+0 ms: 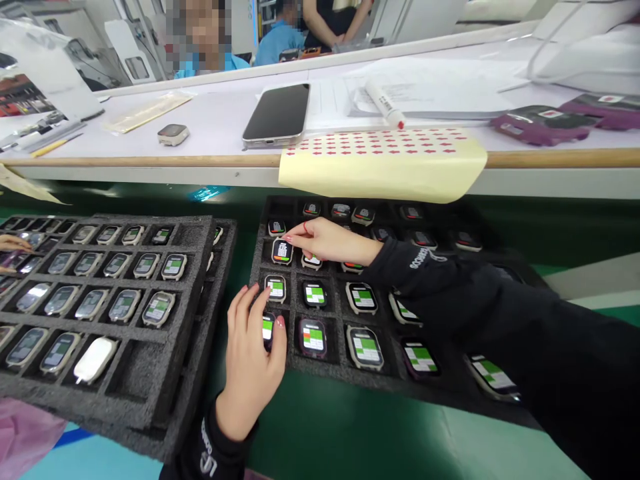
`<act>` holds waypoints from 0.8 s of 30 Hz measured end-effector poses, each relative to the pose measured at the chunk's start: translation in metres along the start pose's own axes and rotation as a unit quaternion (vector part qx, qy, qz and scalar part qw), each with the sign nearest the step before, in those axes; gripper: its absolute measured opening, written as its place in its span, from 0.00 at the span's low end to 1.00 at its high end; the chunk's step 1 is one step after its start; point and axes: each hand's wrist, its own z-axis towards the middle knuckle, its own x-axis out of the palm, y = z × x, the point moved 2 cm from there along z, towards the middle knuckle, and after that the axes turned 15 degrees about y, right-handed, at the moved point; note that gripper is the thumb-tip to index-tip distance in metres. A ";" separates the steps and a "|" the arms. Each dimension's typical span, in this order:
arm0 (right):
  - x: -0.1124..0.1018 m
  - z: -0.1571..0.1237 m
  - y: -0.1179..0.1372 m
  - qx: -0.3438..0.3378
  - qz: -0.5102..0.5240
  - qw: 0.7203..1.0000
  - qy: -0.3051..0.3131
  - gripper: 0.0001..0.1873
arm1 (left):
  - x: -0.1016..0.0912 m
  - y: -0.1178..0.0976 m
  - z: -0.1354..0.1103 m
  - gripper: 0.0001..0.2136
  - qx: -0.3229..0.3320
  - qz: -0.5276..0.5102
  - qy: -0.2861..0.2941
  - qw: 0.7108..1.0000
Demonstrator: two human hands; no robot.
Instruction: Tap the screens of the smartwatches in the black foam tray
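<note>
A black foam tray (340, 363) holds rows of square smartwatch heads without straps, many with lit green-and-white screens. My right hand (330, 240) reaches across it, thumb and forefinger pinched at the top edge of a smartwatch (283, 251) in the left column; its screen shows white marks on black with a coloured strip below. My left hand (255, 347) is open over the tray's left edge, fingers apart. Its fingertips are beside a green-screened watch (275, 288), and its thumb partly covers another watch (267, 328). My right sleeve hides part of the tray.
Stacked grey foam trays (170, 373) with more watches stand at the left, where another person's hand (14, 245) shows. On the shelf above lie a phone (278, 113), a marker (384, 103), a yellow sticker sheet (380, 167) and a single watch (173, 134). People are beyond it.
</note>
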 end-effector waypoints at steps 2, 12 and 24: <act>0.005 0.002 -0.003 0.001 -0.005 1.000 0.001 0.13 | 0.000 0.000 0.001 0.18 -0.001 0.003 -0.002 1.000; 0.004 0.001 0.000 0.017 -0.008 1.000 -0.002 0.14 | 0.000 0.002 -0.002 0.18 -0.015 -0.005 0.006 1.000; -0.002 -0.020 -0.002 0.044 -0.054 0.997 0.039 0.14 | 0.002 0.005 -0.004 0.24 -0.045 -0.069 -0.020 0.996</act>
